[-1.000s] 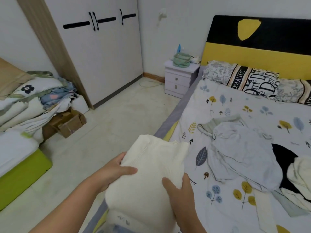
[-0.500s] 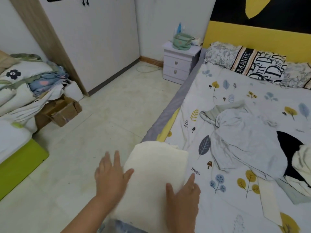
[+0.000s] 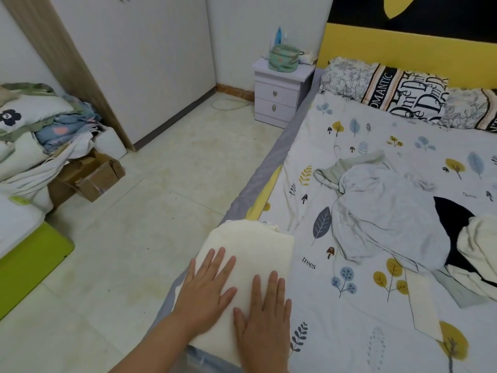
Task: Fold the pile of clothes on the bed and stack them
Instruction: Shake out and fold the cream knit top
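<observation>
Folded cream top at bed edge.
Our left hand and right hand press flat on it, fingers spread, gripping nothing; bare floor left.

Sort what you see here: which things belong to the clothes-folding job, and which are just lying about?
Job: folded cream knitted garment under left hand and right hand; crumpled pale grey garment; black garment.

Lying about: white bedside cabinet; brown cardboard box; lettered pillow.

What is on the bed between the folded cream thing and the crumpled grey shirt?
Only bare printed bedsheet separates the folded cream garment from the crumpled grey shirt. No clothes lie there, as the head view shows.
</observation>
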A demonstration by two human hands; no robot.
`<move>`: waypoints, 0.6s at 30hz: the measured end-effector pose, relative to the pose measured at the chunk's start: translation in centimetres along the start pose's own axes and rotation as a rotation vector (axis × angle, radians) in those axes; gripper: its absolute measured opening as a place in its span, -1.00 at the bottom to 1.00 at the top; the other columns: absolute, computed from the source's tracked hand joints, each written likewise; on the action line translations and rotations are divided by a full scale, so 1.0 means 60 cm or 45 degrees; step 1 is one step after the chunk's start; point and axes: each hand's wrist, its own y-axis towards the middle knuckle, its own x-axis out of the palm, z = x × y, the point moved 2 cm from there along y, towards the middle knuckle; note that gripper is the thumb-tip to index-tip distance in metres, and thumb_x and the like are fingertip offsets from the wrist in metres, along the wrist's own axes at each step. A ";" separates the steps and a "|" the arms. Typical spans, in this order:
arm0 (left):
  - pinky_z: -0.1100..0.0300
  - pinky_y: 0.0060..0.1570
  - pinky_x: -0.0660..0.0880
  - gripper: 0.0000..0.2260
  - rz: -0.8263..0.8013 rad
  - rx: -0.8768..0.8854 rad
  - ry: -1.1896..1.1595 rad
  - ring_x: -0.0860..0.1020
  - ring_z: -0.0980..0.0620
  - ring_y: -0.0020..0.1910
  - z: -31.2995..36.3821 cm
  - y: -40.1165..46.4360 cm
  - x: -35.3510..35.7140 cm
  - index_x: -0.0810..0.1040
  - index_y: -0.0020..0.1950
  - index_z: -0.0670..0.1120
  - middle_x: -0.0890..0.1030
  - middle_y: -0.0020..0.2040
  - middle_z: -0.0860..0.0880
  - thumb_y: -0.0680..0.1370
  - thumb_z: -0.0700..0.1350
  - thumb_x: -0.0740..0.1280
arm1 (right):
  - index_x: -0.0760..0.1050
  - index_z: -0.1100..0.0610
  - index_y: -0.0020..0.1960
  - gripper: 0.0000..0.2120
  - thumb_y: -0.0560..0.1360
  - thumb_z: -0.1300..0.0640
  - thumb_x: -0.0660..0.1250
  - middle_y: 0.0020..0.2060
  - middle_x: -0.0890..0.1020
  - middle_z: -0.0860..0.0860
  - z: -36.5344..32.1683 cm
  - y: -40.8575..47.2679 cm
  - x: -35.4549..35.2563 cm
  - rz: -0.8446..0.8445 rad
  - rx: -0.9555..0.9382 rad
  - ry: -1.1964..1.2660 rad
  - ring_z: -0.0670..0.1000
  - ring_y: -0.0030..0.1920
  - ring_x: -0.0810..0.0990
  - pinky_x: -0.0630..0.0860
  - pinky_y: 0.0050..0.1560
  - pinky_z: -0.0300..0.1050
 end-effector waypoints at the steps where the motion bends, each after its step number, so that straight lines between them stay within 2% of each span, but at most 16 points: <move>1: 0.02 0.35 -0.46 -0.42 -0.006 -0.014 0.004 -0.45 0.01 0.42 -0.001 0.001 -0.002 -0.51 0.35 0.12 -0.47 0.43 0.04 0.42 0.33 -0.44 | 0.34 0.12 0.30 -0.41 0.59 -0.16 -0.28 0.29 0.42 0.19 0.001 0.001 -0.002 -0.002 -0.003 -0.006 0.14 0.39 0.15 0.57 -0.01 0.13; 3: -0.01 0.38 -0.41 -0.44 -0.033 -0.033 0.001 -0.37 0.01 0.48 0.001 0.004 -0.011 -0.42 0.43 0.11 -0.36 0.50 0.03 0.57 0.26 -0.20 | 0.41 0.09 0.35 -0.46 0.58 -0.20 -0.05 0.33 0.40 0.27 -0.006 0.005 -0.024 -0.006 -0.030 -0.038 0.23 0.40 0.23 0.54 0.05 0.16; 4: -0.03 0.39 -0.39 -0.43 -0.053 -0.032 -0.004 -0.33 0.01 0.49 0.003 0.004 -0.019 -0.35 0.48 0.12 -0.32 0.52 0.02 0.59 0.24 -0.14 | 0.29 0.07 0.44 -0.44 0.55 -0.21 0.07 0.41 0.28 0.30 -0.007 0.005 -0.028 -0.038 -0.086 -0.055 0.27 0.43 0.20 0.44 0.21 0.18; 5: -0.04 0.40 -0.36 -0.44 -0.074 -0.029 -0.017 -0.30 0.01 0.50 0.005 0.002 -0.029 -0.27 0.51 0.12 -0.28 0.53 0.02 0.59 0.23 -0.11 | 0.08 0.04 0.51 -0.38 0.55 -0.21 0.11 0.49 0.08 0.27 -0.008 0.006 -0.032 -0.114 -0.122 -0.060 0.26 0.48 0.07 0.27 0.36 0.16; 6: -0.04 0.42 -0.33 -0.45 -0.088 -0.025 -0.039 -0.27 0.01 0.51 0.008 0.000 -0.041 -0.21 0.53 0.12 -0.24 0.54 0.02 0.60 0.23 -0.10 | -0.02 0.05 0.53 -0.33 0.55 -0.20 0.12 0.51 -0.02 0.24 -0.005 0.006 -0.039 -0.158 -0.127 -0.061 0.23 0.50 0.00 0.16 0.42 0.13; 8: -0.02 0.45 -0.24 -0.48 -0.091 -0.011 -0.083 -0.17 0.03 0.53 0.014 -0.007 -0.069 -0.08 0.54 0.13 -0.12 0.56 0.03 0.61 0.19 -0.05 | 0.12 0.15 0.51 -0.31 0.52 -0.17 0.21 0.49 0.07 0.25 -0.002 0.007 -0.068 -0.055 -0.138 -0.096 0.22 0.49 0.11 0.23 0.39 0.09; 10: 0.09 0.46 -0.07 -0.54 -0.066 0.016 -0.090 0.01 0.07 0.52 0.020 -0.016 -0.099 0.08 0.52 0.13 0.06 0.55 0.04 0.62 0.14 0.02 | 0.11 0.15 0.50 -0.40 0.57 -0.11 0.15 0.51 0.03 0.21 0.001 -0.004 -0.091 -0.156 -0.191 -0.056 0.15 0.51 0.04 0.14 0.43 -0.01; 11: 0.16 0.43 0.04 -0.57 -0.039 0.044 -0.104 0.12 0.09 0.48 0.026 -0.021 -0.114 0.17 0.49 0.12 0.16 0.52 0.05 0.62 0.11 0.06 | 0.18 0.13 0.48 -0.43 0.55 -0.09 0.19 0.50 0.08 0.22 0.005 -0.009 -0.104 -0.160 -0.229 -0.053 0.12 0.50 0.09 0.17 0.41 -0.06; 13: 0.27 0.30 0.23 -0.63 -0.008 0.103 -0.179 0.31 0.09 0.38 0.043 -0.031 -0.143 0.30 0.43 0.12 0.34 0.42 0.07 0.62 0.06 0.10 | 0.40 0.14 0.32 -0.50 0.45 -0.04 0.34 0.36 0.35 0.24 0.018 -0.016 -0.134 -0.063 -0.265 -0.085 0.08 0.36 0.37 0.36 0.26 -0.13; 16: 0.33 0.21 0.27 -0.67 -0.017 0.201 -0.208 0.39 0.14 0.31 0.083 -0.047 -0.173 0.36 0.38 0.11 0.44 0.34 0.12 0.62 0.05 0.12 | 0.32 0.15 0.31 -0.66 0.55 0.09 0.13 0.27 0.39 0.13 0.043 -0.046 -0.172 -0.308 -0.231 -0.110 0.09 0.27 0.35 0.29 0.21 -0.02; 18: 0.35 0.17 0.28 -0.69 -0.020 0.266 -0.214 0.41 0.18 0.28 0.115 -0.053 -0.184 0.38 0.36 0.12 0.46 0.31 0.14 0.61 0.04 0.14 | 0.31 0.18 0.31 -0.67 0.57 0.13 0.10 0.22 0.43 0.16 0.070 -0.061 -0.196 -0.354 -0.198 -0.162 0.13 0.22 0.38 0.29 0.15 0.01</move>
